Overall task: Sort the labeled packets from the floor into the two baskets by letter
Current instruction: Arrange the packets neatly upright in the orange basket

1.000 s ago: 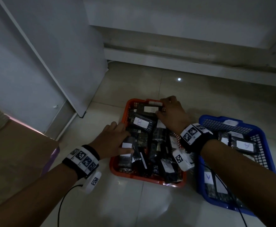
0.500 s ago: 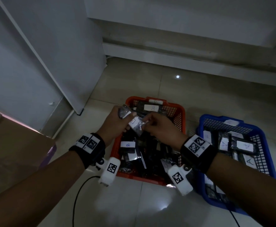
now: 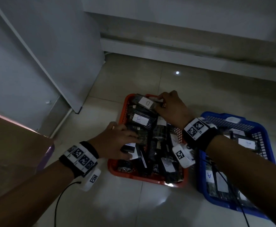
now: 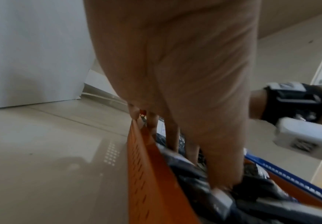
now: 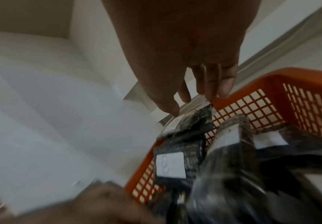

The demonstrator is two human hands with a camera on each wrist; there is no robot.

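An orange basket (image 3: 143, 178) (image 4: 146, 166) (image 5: 271, 94) on the tiled floor holds several dark packets with white B labels. At its far end my right hand (image 3: 168, 107) (image 5: 194, 84) pinches a B packet (image 3: 146, 103) (image 5: 190, 122) between thumb and fingers, just above the rim. Another B packet (image 3: 140, 120) (image 5: 170, 166) lies just nearer. My left hand (image 3: 122, 143) (image 4: 185, 106) rests with straight fingers on the packets along the basket's left side. To the right, a blue basket (image 3: 216, 115) (image 4: 290, 171) holds packets labelled A.
A white cabinet panel (image 3: 52, 46) stands at the left and a brown cardboard box (image 3: 11, 153) at the lower left. A wall base (image 3: 183, 51) runs across the back. Bare floor tiles (image 3: 134, 207) lie in front of the baskets. Cables trail from both wrists.
Half a second ago both hands held one packet above the orange basket. Now the right hand has carried it to the basket's far end and the left hand has dropped onto the packets.
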